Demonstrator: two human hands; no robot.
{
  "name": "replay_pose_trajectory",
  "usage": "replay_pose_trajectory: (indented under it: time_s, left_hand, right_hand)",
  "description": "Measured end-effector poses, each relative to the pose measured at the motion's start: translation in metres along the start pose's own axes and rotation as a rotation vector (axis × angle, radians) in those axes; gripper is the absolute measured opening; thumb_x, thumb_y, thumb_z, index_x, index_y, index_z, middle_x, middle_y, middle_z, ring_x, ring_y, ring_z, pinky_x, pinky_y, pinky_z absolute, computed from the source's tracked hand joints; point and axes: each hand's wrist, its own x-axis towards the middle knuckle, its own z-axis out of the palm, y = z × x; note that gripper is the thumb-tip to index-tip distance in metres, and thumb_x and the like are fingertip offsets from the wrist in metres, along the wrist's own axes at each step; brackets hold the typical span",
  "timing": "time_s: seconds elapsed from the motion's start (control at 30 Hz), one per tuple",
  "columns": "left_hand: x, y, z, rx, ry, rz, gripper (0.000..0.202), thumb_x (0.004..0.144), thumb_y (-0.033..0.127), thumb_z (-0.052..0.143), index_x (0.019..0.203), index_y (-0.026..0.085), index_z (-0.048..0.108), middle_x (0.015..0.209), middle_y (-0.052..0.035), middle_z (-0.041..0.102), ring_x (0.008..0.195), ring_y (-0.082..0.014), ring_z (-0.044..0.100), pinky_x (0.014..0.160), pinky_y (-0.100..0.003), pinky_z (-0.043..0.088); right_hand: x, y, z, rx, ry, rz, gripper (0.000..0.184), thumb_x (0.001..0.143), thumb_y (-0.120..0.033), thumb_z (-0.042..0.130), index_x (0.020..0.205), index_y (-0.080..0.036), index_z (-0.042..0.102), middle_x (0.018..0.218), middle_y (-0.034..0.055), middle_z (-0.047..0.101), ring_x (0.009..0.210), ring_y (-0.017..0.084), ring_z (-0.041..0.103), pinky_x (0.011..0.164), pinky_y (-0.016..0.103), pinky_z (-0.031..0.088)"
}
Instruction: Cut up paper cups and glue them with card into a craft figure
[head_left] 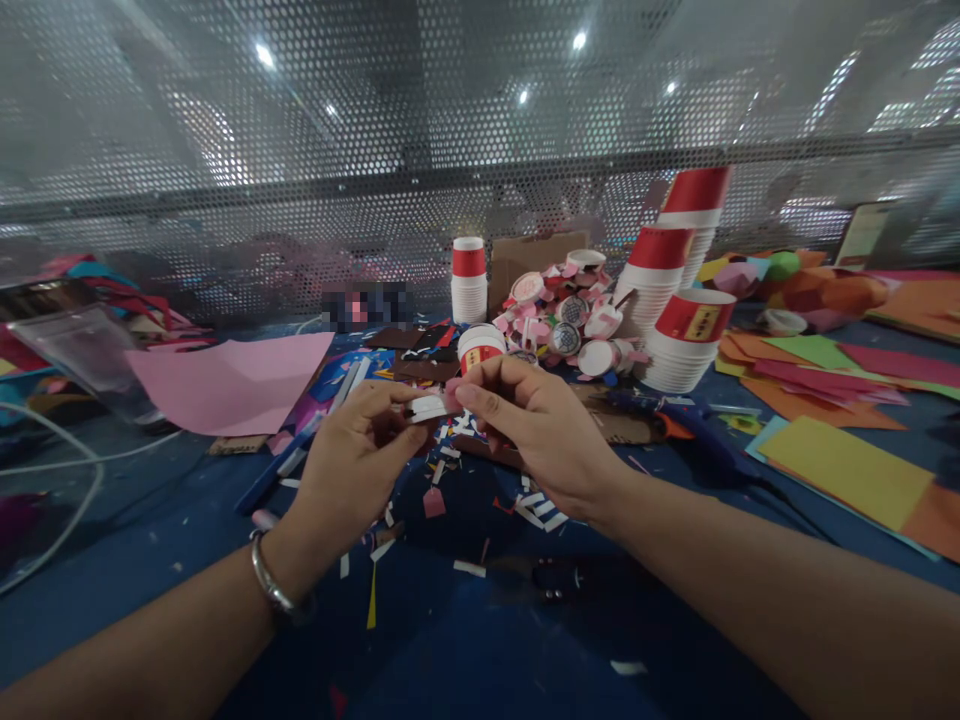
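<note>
Near the middle of the view, my left hand point(352, 450) grips a small white piece point(429, 407) that looks like a cut-off paper cup bottom, held between thumb and fingers. My right hand point(547, 430) pinches a small pink paper piece point(454, 393) at the right end of the white one; the fingers partly hide where the two meet. Just behind my hands stands a red and white paper cup point(480, 348). Paper scraps point(530, 510) and a loose pink tab point(434, 503) lie on the blue table point(465, 650) below.
Stacked paper cups point(679, 350) and a pile of cup bottoms with pink tabs point(574, 325) stand behind. A dark blue glue gun point(697, 430) lies right, before coloured paper sheets point(855, 465). At left are a pink sheet point(232, 385), a clear container point(82, 355) and a white cable point(97, 470).
</note>
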Motion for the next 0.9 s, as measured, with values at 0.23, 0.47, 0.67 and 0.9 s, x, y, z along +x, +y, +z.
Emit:
replay_pose_trajectory:
  time_s: [0.23,0.47,0.67,0.9]
  left_hand:
    - [0.0000,-0.0046,0.0008,-0.008,-0.002,0.008,0.018,0.082,0.027,0.073,0.100,0.024,0.076,0.092,-0.0035,0.073,0.077,-0.0195,0.066,0.075,-0.034,0.052]
    - [-0.0011,-0.0045,0.0031,-0.029,-0.011,-0.001,0.018,0.083,0.029,0.075,0.100,0.025,0.076,0.094,-0.0041,0.073,0.078,-0.0204,0.068,0.075,-0.035,0.055]
    - [-0.0022,-0.0029,0.0015,-0.015,-0.020,0.006,0.017,0.084,0.032,0.075,0.099,0.024,0.076,0.095,-0.0049,0.074,0.082,-0.0218,0.069,0.078,-0.037,0.055]
    - [-0.0012,-0.0051,0.0018,0.026,-0.028,0.017,0.019,0.085,0.031,0.075,0.102,0.023,0.076,0.095,-0.0044,0.075,0.080,-0.0214,0.070,0.077,-0.036,0.055]
  right_hand:
    - [0.0021,0.0055,0.0005,-0.012,0.000,-0.011,0.022,0.089,-0.041,0.073,0.091,-0.021,0.063,0.091,0.0012,0.064,0.063,0.010,0.051,0.065,0.028,0.056]
    - [-0.0002,0.0046,0.0021,-0.013,0.007,-0.024,0.020,0.091,-0.039,0.071,0.089,-0.022,0.061,0.086,-0.0005,0.060,0.062,0.010,0.050,0.066,0.028,0.056]
    - [0.0012,0.0063,0.0037,0.007,0.011,-0.035,0.019,0.091,-0.037,0.071,0.089,-0.022,0.060,0.087,0.0002,0.060,0.064,0.011,0.051,0.064,0.028,0.054]
    - [0.0005,0.0078,0.0045,0.007,0.021,-0.047,0.023,0.090,-0.042,0.072,0.088,-0.022,0.061,0.086,-0.0010,0.060,0.064,0.010,0.049,0.066,0.029,0.052]
